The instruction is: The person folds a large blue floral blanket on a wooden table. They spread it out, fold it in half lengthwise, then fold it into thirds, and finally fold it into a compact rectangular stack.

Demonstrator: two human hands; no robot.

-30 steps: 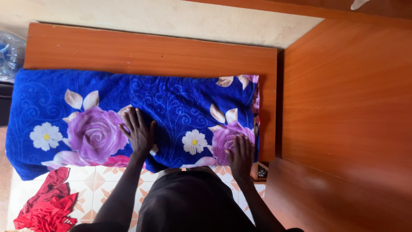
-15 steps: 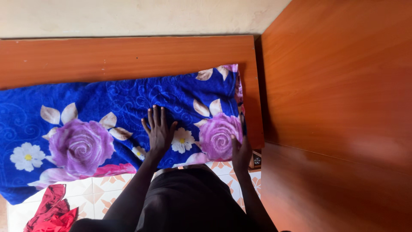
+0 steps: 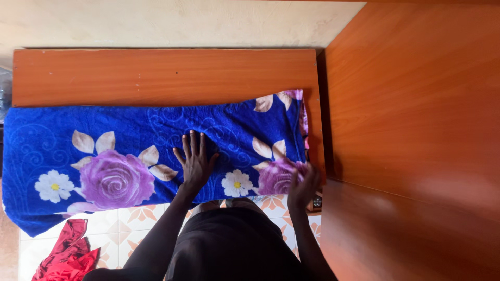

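Note:
A folded blue blanket [image 3: 130, 130] printed with purple roses and white daisies lies along an orange-brown wooden table [image 3: 156, 73]. My left hand [image 3: 195, 161] rests flat on the blanket's middle, fingers spread. At the near right corner of the blanket, on a purple rose, sits my right hand [image 3: 303, 183], blurred; whether its fingers pinch the cloth edge is unclear.
A tall orange-brown wooden panel [image 3: 416, 130] stands right of the table. A red cloth [image 3: 65, 255] lies on the patterned tiled floor [image 3: 120, 229] at the lower left. A cream wall [image 3: 172, 23] runs behind the table.
My left hand shifted right along the blanket, from beside the large rose to its middle. My right hand stayed at the near right corner, its fingers curling. The blanket's near edge now hangs less.

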